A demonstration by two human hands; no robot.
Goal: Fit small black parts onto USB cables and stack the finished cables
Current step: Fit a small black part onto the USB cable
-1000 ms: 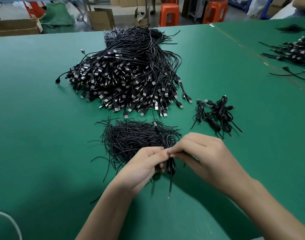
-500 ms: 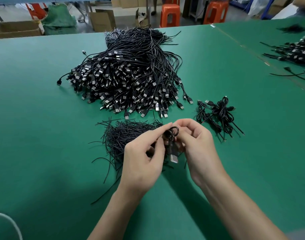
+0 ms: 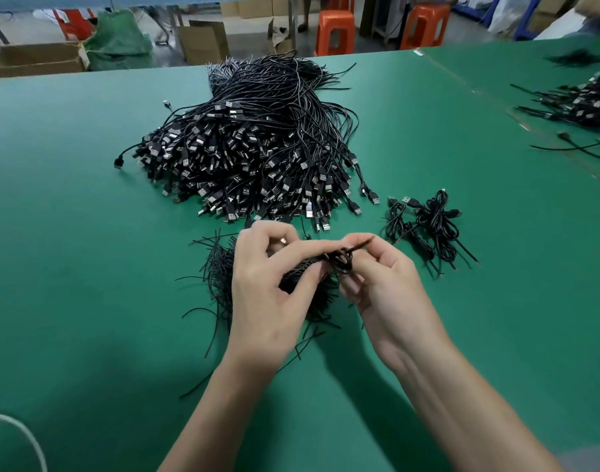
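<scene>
While few tied black cable bundles [image 3: 428, 226] lie stacked and a large heap of loose black USB cables [image 3: 257, 158] waits, the left hand [image 3: 268, 294] and right hand [image 3: 383, 284] pinch, with curled fingers [image 3: 305, 249], one black cable coil [image 3: 342, 262] over a pile of thin black ties [image 3: 216, 267].

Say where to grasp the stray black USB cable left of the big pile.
Probably pinch the stray black USB cable by its blocky plug, from the left: it lies clear on the green table, its cord buried in the large cable pile.
</scene>
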